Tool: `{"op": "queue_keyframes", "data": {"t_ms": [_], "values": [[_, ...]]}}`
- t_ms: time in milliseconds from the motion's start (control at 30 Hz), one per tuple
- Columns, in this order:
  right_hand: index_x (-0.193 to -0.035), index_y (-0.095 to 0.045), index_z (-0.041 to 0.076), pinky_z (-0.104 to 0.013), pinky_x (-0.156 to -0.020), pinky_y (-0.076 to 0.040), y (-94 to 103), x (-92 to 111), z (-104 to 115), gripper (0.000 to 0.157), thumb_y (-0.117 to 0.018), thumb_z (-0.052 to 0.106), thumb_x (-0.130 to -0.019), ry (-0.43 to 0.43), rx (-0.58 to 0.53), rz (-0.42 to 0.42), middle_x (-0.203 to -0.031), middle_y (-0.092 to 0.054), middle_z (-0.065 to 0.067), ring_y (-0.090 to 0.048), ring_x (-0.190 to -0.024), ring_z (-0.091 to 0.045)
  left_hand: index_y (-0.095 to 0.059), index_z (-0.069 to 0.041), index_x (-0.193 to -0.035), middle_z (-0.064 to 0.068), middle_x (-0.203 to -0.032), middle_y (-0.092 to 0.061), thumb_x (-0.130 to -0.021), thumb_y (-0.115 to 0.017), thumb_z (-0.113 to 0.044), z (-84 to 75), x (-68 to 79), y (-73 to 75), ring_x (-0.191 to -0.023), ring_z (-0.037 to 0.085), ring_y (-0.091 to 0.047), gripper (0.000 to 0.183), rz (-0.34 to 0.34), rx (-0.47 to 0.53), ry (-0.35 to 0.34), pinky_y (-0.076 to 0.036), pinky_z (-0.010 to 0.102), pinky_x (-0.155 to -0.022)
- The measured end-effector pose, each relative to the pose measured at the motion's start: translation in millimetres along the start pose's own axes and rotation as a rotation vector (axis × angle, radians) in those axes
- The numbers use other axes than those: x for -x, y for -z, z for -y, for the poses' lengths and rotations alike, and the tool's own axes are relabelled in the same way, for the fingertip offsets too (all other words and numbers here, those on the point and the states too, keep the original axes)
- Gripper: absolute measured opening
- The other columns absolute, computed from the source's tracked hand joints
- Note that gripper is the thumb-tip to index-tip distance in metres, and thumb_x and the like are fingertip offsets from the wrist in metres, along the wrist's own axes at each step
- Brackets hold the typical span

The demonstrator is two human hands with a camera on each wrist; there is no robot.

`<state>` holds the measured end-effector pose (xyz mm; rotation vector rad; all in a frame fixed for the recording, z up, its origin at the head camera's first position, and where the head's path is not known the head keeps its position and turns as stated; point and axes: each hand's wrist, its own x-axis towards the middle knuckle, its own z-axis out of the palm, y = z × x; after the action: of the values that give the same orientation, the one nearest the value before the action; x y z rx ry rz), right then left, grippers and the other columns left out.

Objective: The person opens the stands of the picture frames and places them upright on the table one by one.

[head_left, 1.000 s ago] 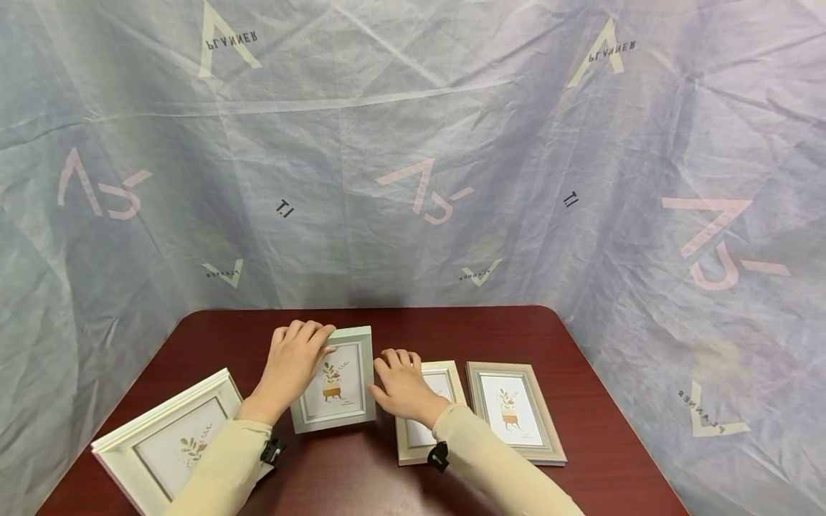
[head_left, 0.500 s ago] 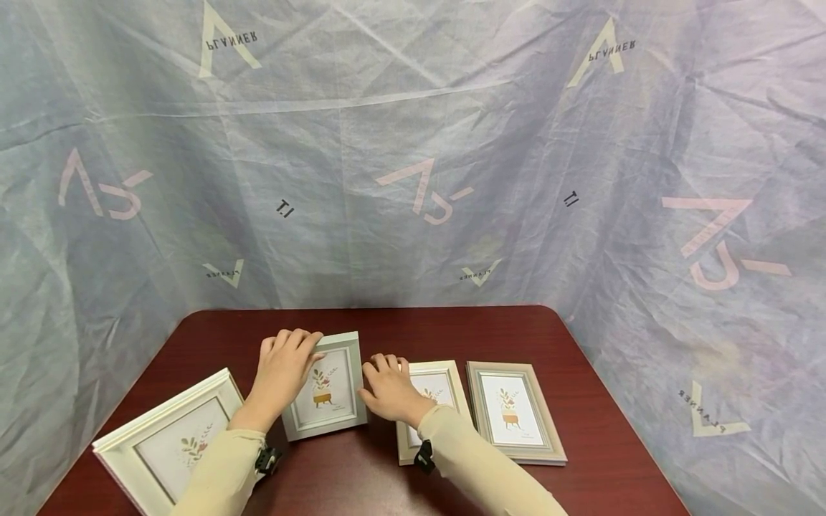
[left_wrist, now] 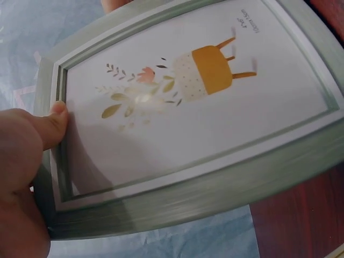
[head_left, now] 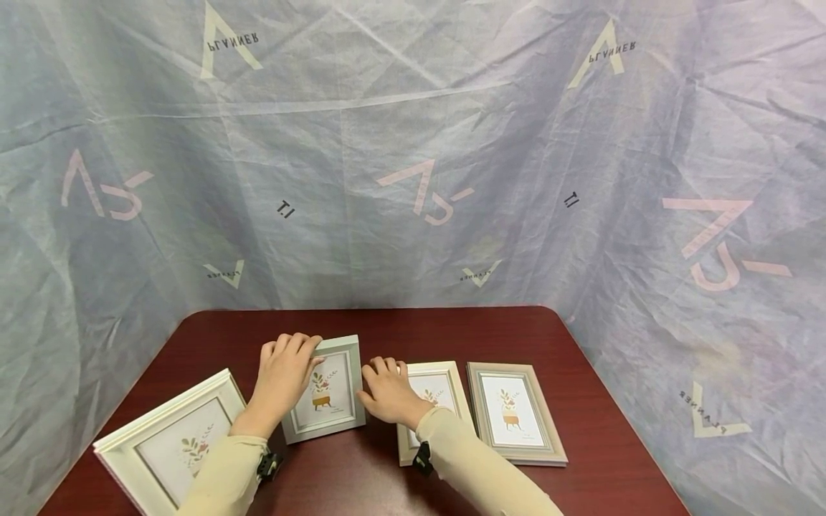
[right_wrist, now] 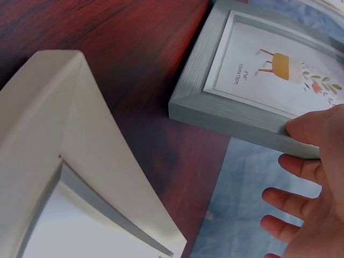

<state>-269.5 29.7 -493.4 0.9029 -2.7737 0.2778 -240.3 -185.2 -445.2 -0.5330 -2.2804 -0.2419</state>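
Note:
A grey-green picture frame (head_left: 335, 393) with a potted-plant print stands tilted back above the table's middle-left, its front toward me. My left hand (head_left: 279, 385) grips its top left part; in the left wrist view the thumb (left_wrist: 56, 121) lies on the front border. At the right side of the frame is my right hand (head_left: 391, 390). In the right wrist view its thumb (right_wrist: 306, 128) presses on the border, with the index finger just below the edge and the other fingers loosely spread. The fingers behind the frame are hidden.
A large cream frame (head_left: 158, 419) leans at the left, partly behind the left forearm. Lying to the right are a cream frame (head_left: 459, 390), partly under the right arm, and a beige frame (head_left: 548, 423). Grey printed cloth (head_left: 413, 236) hangs behind the dark red table (head_left: 516, 337).
Both hands and the grey-green frame have shifted left and slightly nearer to me since a second ago. In the last half second they have barely moved. The other frames lie unmoved.

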Motion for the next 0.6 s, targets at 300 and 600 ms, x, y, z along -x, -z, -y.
{"op": "queue_keyframes", "data": {"t_ms": [300, 600], "values": [[-0.117, -0.057, 0.013, -0.049, -0.099, -0.031, -1.9, -2.0, -1.3, 0.031, -0.055, 0.038, -0.099, -0.004, 0.004, 0.016, -0.128, -0.052, -0.010, -0.045, -0.119, -0.028, -0.065, 0.000, -0.117, 0.012, -0.101, -0.059, -0.086, -0.076, -0.015, -1.6, -2.7, 2.2, -0.096, 0.034, -0.051, 0.036, 0.076, 0.013, 0.043, -0.036, 0.053, -0.083], [-0.120, -0.056, 0.014, -0.048, -0.098, -0.031, -3.0, -4.1, -3.0, 0.032, -0.055, 0.038, -0.099, -0.017, 0.006, 0.032, -0.125, -0.053, -0.008, -0.045, -0.117, -0.028, -0.063, 0.001, -0.119, 0.013, -0.102, -0.058, -0.087, -0.075, -0.013, 1.4, -2.6, -2.6, -0.097, 0.036, -0.049, 0.036, 0.067, 0.004, 0.026, -0.035, 0.055, -0.084]]}}
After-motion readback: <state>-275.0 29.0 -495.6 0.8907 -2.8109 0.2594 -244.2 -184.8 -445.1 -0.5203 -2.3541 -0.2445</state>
